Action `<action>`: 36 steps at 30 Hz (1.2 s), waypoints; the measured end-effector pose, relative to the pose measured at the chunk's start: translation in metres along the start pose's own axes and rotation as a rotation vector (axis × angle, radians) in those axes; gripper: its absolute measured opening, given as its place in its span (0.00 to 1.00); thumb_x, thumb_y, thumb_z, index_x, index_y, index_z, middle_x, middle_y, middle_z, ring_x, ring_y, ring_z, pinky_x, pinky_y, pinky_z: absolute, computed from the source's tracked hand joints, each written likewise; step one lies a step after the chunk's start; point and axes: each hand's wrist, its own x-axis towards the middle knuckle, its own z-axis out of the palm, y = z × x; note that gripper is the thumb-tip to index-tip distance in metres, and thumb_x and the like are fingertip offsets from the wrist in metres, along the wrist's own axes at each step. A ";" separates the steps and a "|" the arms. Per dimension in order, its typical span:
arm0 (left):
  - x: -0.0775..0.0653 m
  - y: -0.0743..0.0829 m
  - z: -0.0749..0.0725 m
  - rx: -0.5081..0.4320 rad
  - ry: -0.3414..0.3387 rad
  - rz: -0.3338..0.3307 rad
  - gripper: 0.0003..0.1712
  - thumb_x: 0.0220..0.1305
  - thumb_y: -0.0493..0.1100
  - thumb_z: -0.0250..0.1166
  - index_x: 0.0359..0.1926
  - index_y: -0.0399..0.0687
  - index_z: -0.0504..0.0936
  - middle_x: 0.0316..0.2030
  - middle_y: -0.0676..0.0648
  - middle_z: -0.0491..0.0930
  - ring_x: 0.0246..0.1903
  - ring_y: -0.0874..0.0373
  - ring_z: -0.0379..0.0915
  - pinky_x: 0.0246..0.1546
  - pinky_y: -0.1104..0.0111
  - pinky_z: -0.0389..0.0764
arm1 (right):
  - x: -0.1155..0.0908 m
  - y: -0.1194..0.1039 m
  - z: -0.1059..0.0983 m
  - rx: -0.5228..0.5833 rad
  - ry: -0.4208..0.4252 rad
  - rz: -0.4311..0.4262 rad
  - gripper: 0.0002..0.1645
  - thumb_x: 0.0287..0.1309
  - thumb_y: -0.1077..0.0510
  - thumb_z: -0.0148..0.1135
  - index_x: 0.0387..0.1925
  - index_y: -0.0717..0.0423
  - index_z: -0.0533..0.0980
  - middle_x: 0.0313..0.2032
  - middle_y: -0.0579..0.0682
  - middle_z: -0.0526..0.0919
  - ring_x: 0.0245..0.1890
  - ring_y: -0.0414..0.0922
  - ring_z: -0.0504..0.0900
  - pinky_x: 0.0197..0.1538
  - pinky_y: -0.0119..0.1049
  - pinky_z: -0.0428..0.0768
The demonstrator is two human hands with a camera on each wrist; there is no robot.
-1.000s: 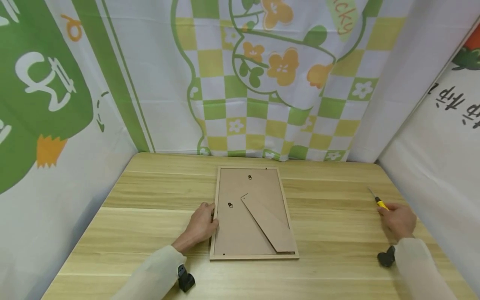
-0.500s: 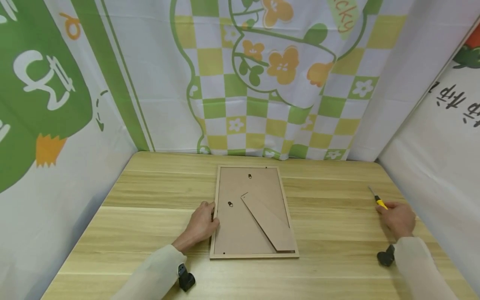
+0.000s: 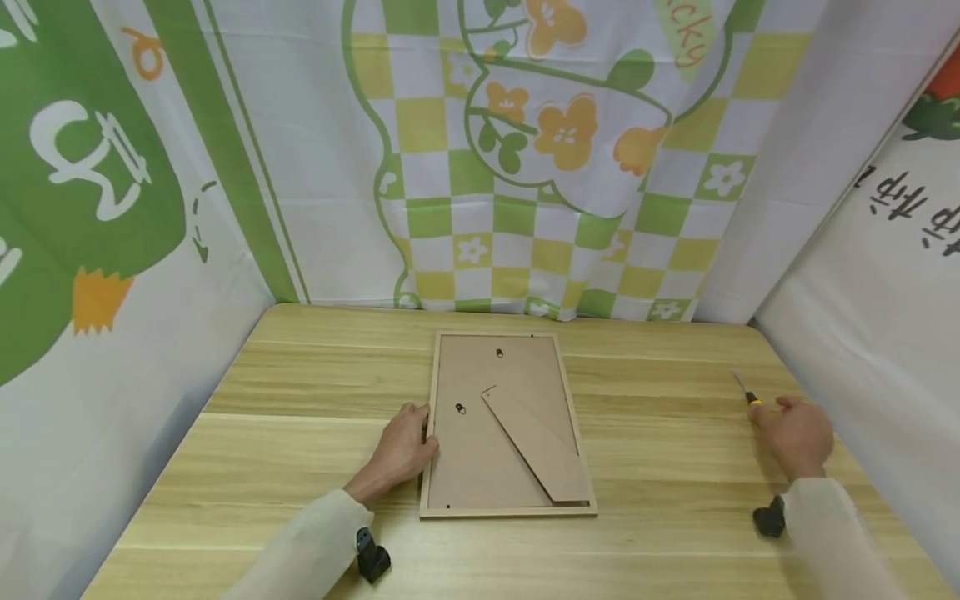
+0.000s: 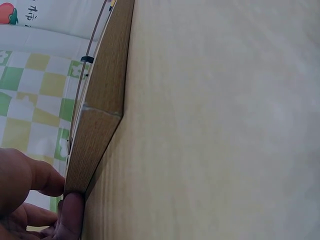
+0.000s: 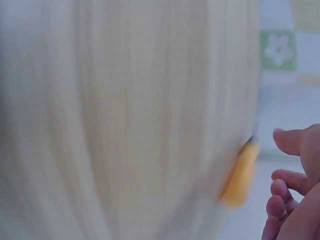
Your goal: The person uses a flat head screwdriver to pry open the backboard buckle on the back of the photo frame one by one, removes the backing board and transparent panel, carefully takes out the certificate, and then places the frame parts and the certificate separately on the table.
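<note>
Pinches with the left hand, between thumb and fingers, the left edge of a rectangular picture frame of pale wood. Holds nothing with the right hand; in the right wrist view, extends the thumb, bends the other fingers loosely, and leaves a gap beside a slim screwdriver with a yellow handle, black collar and thin metal shaft. Points with the shaft toward the back of the table, half hidden at the handle by the right hand in the head view; too blurred at the right wrist to tell whether resting on the wood.

Rests, as to the frame, back side up near the middle of a light wood-grain table, well apart from the screwdriver. Shows on the beige back two small dark metal hanging rings and a long beige support leg, slanting toward the lower right corner.

Farther out, wears cream sleeves and small black wrist cameras. Hangs behind the table as white cloth with green and yellow checks and orange flowers.
</note>
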 end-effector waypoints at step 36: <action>0.000 0.007 0.000 0.008 -0.043 -0.051 0.23 0.60 0.29 0.59 0.57 0.28 0.74 0.39 0.39 0.71 0.33 0.53 0.66 0.30 0.64 0.76 | -0.123 -0.175 0.073 0.154 -0.405 -0.670 0.18 0.52 0.63 0.63 0.45 0.68 0.76 0.31 0.48 0.77 0.30 0.41 0.73 0.35 0.33 0.73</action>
